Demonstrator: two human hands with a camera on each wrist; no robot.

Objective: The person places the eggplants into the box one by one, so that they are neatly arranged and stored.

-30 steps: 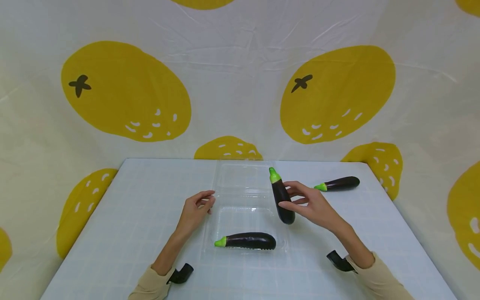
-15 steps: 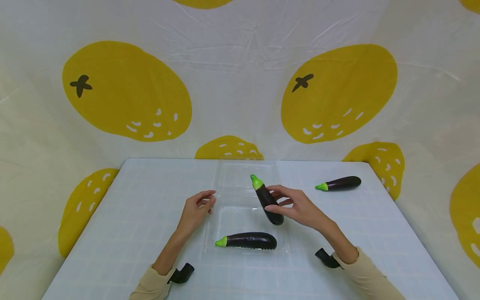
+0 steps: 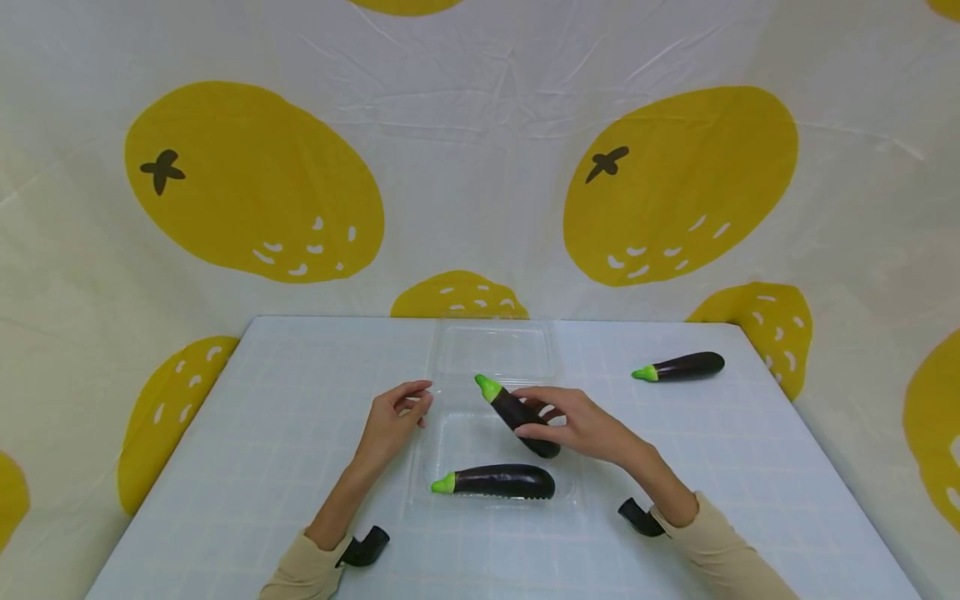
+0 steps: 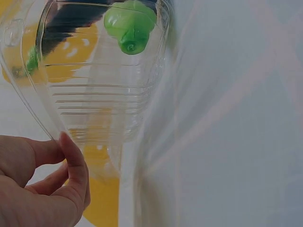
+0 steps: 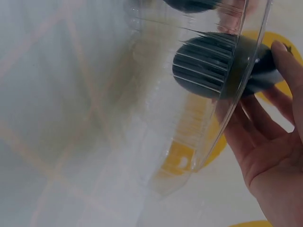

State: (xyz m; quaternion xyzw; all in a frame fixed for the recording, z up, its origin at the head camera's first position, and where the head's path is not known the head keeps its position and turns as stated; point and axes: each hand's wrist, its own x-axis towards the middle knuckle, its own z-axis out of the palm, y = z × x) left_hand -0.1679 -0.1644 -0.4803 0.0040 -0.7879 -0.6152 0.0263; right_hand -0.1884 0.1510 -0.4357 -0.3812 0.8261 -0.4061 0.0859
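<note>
A clear plastic clamshell container (image 3: pixel 459 437) lies on the table with its lid folded back. One dark eggplant (image 3: pixel 504 482) with a green stem rests lengthwise along its near side. Over the container's far half, my right hand (image 3: pixel 581 422) holds a second eggplant (image 3: pixel 510 410) between thumb and fingers, tilted with the stem up and left. The right wrist view shows its round end (image 5: pixel 203 65) through the container's wall. My left hand (image 3: pixel 392 423) is at the container's left side; in the left wrist view, thumb and finger pinch the rim (image 4: pixel 35 113).
A third eggplant (image 3: pixel 687 367) lies at the back right of the table. The raised clear lid (image 3: pixel 492 354) extends toward the table's far edge. Behind hangs a pale curtain (image 3: pixel 472 167) printed with large yellow fruit.
My right hand has carried its eggplant leftward and a little lower, from beside the container to over it, with the stem tipping further left. My left hand has stayed in place.
</note>
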